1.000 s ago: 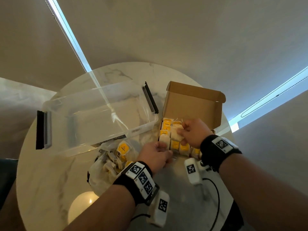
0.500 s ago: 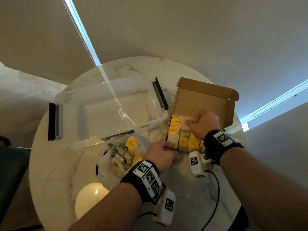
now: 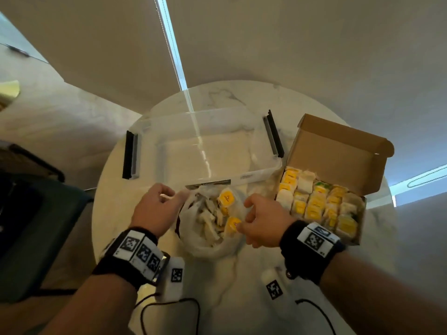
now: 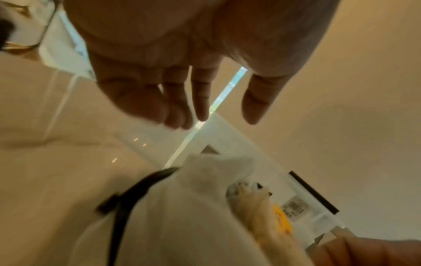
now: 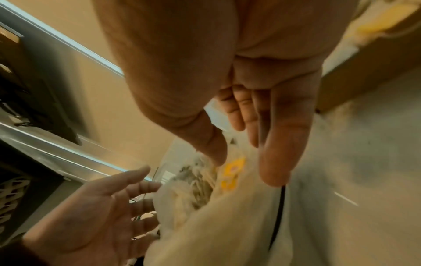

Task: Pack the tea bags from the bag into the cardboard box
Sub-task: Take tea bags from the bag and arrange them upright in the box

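On the round white marble table [image 3: 150, 238], the left hand [image 3: 154, 209] and right hand [image 3: 262, 222] hover on either side of the crumpled translucent plastic bag [image 3: 210, 245], fingers loose, holding nothing. Yellow-tagged tea bags [image 3: 227, 198] lie inside it. Farther right, the open brown cardboard box [image 3: 338, 151] holds packed rows; the clear plastic bin [image 3: 205, 151] stands behind.

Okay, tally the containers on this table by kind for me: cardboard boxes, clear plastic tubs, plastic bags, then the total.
cardboard box: 1
clear plastic tub: 1
plastic bag: 1
Total: 3
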Action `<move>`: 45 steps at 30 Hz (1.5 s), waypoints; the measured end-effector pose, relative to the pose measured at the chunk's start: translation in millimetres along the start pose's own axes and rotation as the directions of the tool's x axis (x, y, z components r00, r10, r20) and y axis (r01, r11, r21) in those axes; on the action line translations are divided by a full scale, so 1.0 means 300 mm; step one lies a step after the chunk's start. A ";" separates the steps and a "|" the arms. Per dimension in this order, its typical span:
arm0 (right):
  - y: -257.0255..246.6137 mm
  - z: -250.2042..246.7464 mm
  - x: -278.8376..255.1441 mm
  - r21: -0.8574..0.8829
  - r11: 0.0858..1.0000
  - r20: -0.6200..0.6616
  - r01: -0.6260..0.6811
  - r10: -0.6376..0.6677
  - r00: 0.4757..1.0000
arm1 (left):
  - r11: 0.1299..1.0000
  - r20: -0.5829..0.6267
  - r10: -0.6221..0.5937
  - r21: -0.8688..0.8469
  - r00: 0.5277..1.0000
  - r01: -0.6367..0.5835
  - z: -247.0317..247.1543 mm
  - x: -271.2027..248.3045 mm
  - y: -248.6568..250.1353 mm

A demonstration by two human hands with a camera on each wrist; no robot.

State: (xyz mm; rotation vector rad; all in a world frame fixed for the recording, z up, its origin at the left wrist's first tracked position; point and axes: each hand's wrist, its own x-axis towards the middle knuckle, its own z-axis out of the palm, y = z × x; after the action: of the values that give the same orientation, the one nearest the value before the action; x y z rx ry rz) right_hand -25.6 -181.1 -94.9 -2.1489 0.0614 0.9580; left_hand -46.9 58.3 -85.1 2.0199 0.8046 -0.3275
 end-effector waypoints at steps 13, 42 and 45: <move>0.023 0.128 0.108 0.735 0.600 0.131 -0.314 0.330 0.935 | 0.599 0.706 -0.165 -0.483 0.688 0.639 0.160 -0.048 -0.117; -0.054 0.064 0.012 -0.023 0.966 -0.127 0.258 -0.259 0.958 | 0.662 0.363 -0.097 -0.672 0.927 0.333 0.144 0.004 -0.082; -0.072 0.089 -0.026 -0.069 0.975 -0.009 0.212 -0.213 0.977 | 0.668 0.347 -0.124 -0.664 0.930 0.336 0.153 0.012 -0.081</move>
State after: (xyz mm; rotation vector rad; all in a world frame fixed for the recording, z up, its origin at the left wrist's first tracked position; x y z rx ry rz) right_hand -40.5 -150.2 -87.5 -2.1734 -0.1924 0.8282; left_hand -56.4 31.0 -128.3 1.0986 0.8455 -0.3578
